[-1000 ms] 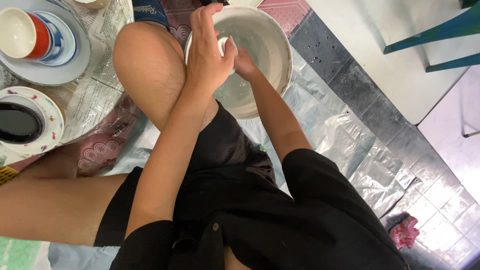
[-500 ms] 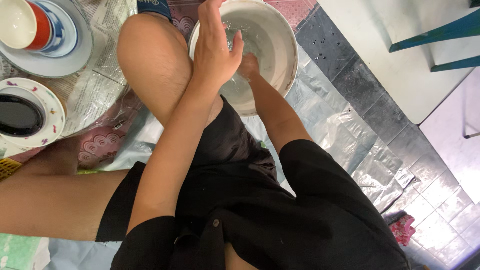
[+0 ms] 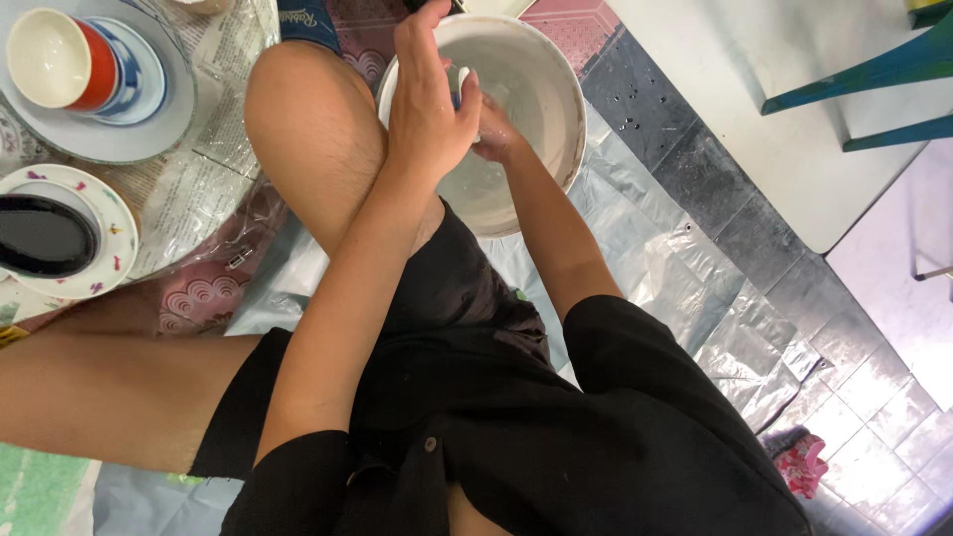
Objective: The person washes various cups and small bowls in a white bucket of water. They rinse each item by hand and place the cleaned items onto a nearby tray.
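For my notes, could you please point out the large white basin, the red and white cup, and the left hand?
large white basin (image 3: 556,89): head view, inner right wall.
red and white cup (image 3: 55,58): head view, white inside.
left hand (image 3: 427,99): head view, back of hand.

Basin (image 3: 556,89): white, greyish water inside. Cup (image 3: 55,58): cream inside, red outside, on blue-ringed white saucer (image 3: 139,74). Plate (image 3: 109,223) w/ multicolour floral rim, black centre. Floor sheet (image 3: 695,298): silver-grey. Shorts (image 3: 556,437): black. Chair (image 3: 874,74): teal. Mat (image 3: 199,293): maroon, white wave pattern.
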